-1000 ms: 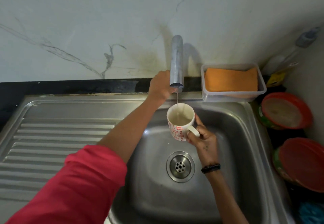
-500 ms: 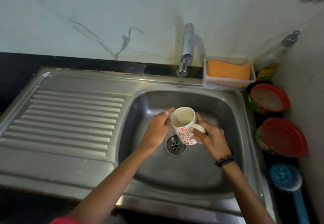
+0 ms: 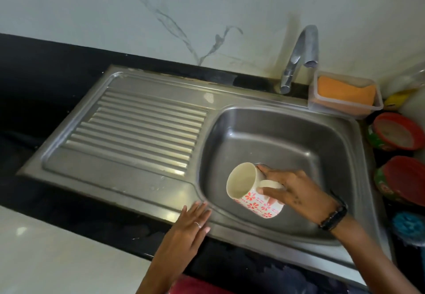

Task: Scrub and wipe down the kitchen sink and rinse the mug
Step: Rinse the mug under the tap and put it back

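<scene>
A white mug [image 3: 248, 190] with red flowers lies tilted on its side over the basin of the steel sink [image 3: 271, 137], its mouth facing left. My right hand [image 3: 292, 190] grips it by the handle, fingers curled round it. The mug hides the drain. My left hand [image 3: 188, 229] rests flat with straight fingers on the sink's front rim, left of the basin and apart from the mug. The tap [image 3: 299, 56] stands behind the basin; no water runs from it.
A ribbed drainboard [image 3: 140, 130] fills the sink's left half. A clear tub with an orange sponge [image 3: 345, 91] sits behind the basin at right. Two red-lidded containers [image 3: 395, 132] and a blue scrub brush [image 3: 409, 227] line the right edge. Black counter [image 3: 46, 82] surrounds the sink.
The mug came down from under the tap and tipped over on its side. My left hand left the tap, touched the mug, then dropped to the front rim. The view shifted left.
</scene>
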A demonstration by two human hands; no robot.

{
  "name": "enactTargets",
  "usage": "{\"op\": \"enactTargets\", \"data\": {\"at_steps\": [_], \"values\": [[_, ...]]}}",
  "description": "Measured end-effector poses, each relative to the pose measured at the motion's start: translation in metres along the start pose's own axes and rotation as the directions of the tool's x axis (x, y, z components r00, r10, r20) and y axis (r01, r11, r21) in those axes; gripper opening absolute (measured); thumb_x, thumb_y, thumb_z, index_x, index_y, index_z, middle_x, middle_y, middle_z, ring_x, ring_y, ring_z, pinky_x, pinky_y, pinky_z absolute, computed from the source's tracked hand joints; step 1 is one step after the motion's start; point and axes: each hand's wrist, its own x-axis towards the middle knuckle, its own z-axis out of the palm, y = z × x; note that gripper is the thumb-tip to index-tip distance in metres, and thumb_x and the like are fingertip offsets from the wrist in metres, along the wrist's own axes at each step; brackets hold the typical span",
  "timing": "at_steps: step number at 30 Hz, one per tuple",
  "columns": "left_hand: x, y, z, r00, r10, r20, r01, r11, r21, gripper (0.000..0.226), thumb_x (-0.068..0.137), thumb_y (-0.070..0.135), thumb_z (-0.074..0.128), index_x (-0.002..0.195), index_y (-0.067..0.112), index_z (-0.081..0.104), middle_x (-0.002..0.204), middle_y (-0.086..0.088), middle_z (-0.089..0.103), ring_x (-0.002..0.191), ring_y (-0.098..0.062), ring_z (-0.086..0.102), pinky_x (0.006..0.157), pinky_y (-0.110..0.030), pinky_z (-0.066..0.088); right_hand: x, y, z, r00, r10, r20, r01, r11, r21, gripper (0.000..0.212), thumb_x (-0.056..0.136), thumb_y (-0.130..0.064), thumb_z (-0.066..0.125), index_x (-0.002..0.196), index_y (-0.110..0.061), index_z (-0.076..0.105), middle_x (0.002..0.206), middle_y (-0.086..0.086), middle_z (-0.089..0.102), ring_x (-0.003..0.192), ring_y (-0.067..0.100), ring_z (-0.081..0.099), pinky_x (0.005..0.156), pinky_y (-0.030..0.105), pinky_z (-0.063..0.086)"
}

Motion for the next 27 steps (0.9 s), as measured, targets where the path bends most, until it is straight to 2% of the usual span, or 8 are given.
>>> {"op": "enactTargets", "data": {"at_steps": [4, 8, 12, 14, 20, 22, 25, 27], "values": [[-0.014, -0.019, -0.007, 0.995, 0.029, 0.099, -0.049, 0.977, 0.206, 0.056, 0.100, 0.048, 0.018, 0.140, 0.016, 0.041, 0.147, 0.001, 0.038, 0.136, -0.016, 0.033, 0.115, -0.034, 0.006, 0.012, -0.043, 0.013, 0.992, -0.016, 0.126, 0.039, 0.983, -0.177, 0.028, 0.089, -0.031, 0.059, 0.113, -0.016, 0.064, 0.113, 0.001, 0.065, 0.086, 0.006, 0.062, 0.082, 0.031, 0.050], [-0.031, -0.047, -0.022, 0.975, -0.018, 0.221, -0.048, 0.956, 0.290, 0.058, 0.100, 0.048, 0.012, 0.140, 0.017, 0.041, 0.147, 0.002, 0.037, 0.136, -0.012, 0.033, 0.111, -0.035, 0.012, 0.029, -0.091, 0.033, 0.969, 0.017, 0.246, 0.089, 0.906, -0.414, 0.032, 0.092, -0.038, 0.052, 0.117, -0.020, 0.061, 0.110, -0.003, 0.068, 0.089, 0.010, 0.065, 0.081, 0.028, 0.049], [-0.047, -0.078, -0.043, 0.961, -0.046, 0.271, -0.046, 0.946, 0.321, 0.060, 0.099, 0.050, 0.009, 0.140, 0.018, 0.039, 0.145, 0.004, 0.041, 0.133, -0.009, 0.037, 0.113, -0.034, 0.012, 0.050, -0.133, 0.065, 0.949, 0.074, 0.307, 0.092, 0.866, -0.492, 0.032, 0.094, -0.037, 0.050, 0.117, -0.016, 0.059, 0.107, 0.004, 0.067, 0.091, 0.016, 0.065, 0.068, 0.021, 0.046], [-0.051, -0.094, -0.056, 0.957, -0.064, 0.281, -0.031, 0.947, 0.321, 0.062, 0.098, 0.050, 0.006, 0.138, 0.018, 0.041, 0.142, 0.004, 0.044, 0.130, -0.008, 0.042, 0.110, -0.030, 0.027, 0.064, -0.154, 0.083, 0.947, 0.059, 0.315, 0.119, 0.848, -0.517, 0.035, 0.094, -0.035, 0.049, 0.121, -0.014, 0.057, 0.112, 0.006, 0.065, 0.096, 0.018, 0.063, 0.063, 0.017, 0.039], [-0.053, -0.146, -0.088, 0.952, -0.057, 0.299, -0.062, 0.926, 0.373, 0.068, 0.098, 0.051, 0.002, 0.132, 0.016, 0.049, 0.138, 0.000, 0.050, 0.127, -0.010, 0.046, 0.099, -0.033, 0.040, 0.101, -0.195, 0.131, 0.950, 0.076, 0.304, 0.102, 0.842, -0.529, 0.036, 0.095, -0.031, 0.050, 0.124, -0.009, 0.055, 0.117, 0.010, 0.062, 0.101, 0.023, 0.063, 0.071, 0.020, 0.038], [-0.051, -0.157, -0.103, 0.958, -0.075, 0.278, -0.047, 0.911, 0.409, 0.073, 0.095, 0.054, -0.003, 0.137, 0.016, 0.044, 0.144, -0.002, 0.041, 0.132, -0.012, 0.038, 0.105, -0.034, 0.032, 0.109, -0.202, 0.142, 0.969, 0.073, 0.237, 0.061, 0.854, -0.516, 0.036, 0.094, -0.032, 0.051, 0.124, -0.011, 0.055, 0.115, 0.009, 0.062, 0.099, 0.024, 0.063, 0.071, 0.023, 0.041], [-0.049, -0.174, -0.118, 0.966, -0.014, 0.258, -0.079, 0.934, 0.347, 0.087, 0.075, 0.068, -0.015, 0.146, 0.020, -0.007, 0.151, 0.005, -0.016, 0.140, -0.011, -0.012, 0.110, -0.032, -0.015, 0.107, -0.204, 0.151, 0.995, 0.071, 0.075, -0.033, 0.908, -0.418, 0.036, 0.094, -0.029, 0.053, 0.124, -0.011, 0.055, 0.113, 0.008, 0.065, 0.093, 0.020, 0.066, 0.069, 0.022, 0.047], [-0.052, -0.186, -0.125, 0.968, -0.023, 0.251, -0.060, 0.946, 0.318, 0.087, 0.069, 0.069, -0.016, 0.142, 0.022, -0.020, 0.145, 0.009, -0.029, 0.137, -0.008, -0.023, 0.108, -0.027, -0.020, 0.098, -0.203, 0.156, 0.996, 0.071, -0.049, -0.081, 0.967, -0.240, 0.031, 0.092, -0.024, 0.056, 0.120, -0.009, 0.058, 0.104, 0.009, 0.069, 0.079, 0.016, 0.070, 0.068, 0.025, 0.055]]}}
